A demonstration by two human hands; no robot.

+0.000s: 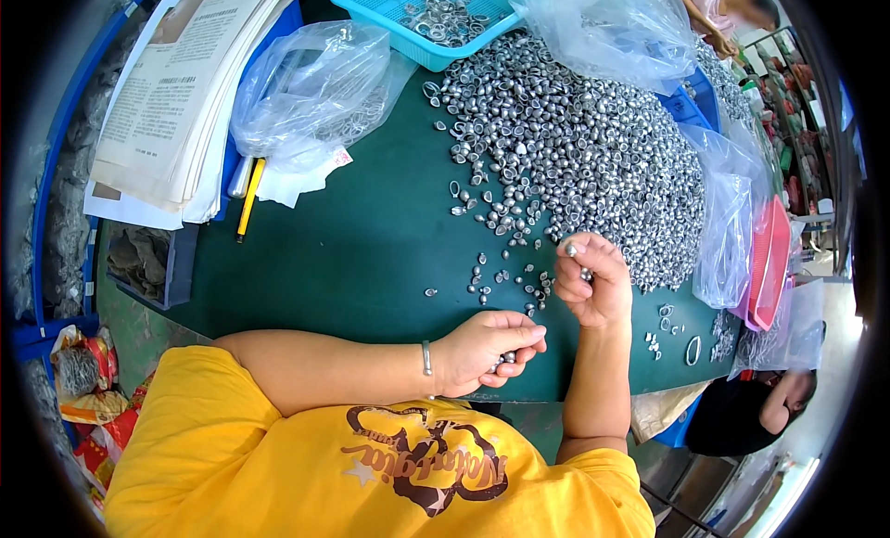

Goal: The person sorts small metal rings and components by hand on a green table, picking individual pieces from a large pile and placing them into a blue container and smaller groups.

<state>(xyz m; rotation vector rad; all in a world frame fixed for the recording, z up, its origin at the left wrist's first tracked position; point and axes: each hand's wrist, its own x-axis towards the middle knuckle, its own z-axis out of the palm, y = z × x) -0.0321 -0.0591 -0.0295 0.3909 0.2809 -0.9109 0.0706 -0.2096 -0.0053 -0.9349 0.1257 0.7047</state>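
Observation:
My left hand [487, 351], a metal bangle on its wrist, is curled near the table's front edge around several small rounded silvery metal pieces [507, 358]. To its right and a little higher, my right hand [598, 283] is raised, pinching one such piece [570, 249] between thumb and forefinger. Another piece [586, 275] shows among its curled fingers. Just beyond my hands spreads a large heap of the same metal pieces [593, 158], some with hollow, cup-like openings. Several loose ones [501, 276] lie between the heap and my left hand.
On the green table [324, 269] stand a blue basket [371, 9] of ring-like pieces, clear plastic bags [315, 93], a paper stack [185, 93] and a yellow pen-like tool [250, 199]. At right are a red tray [769, 264] and sorted small pieces. Other people sit at the right.

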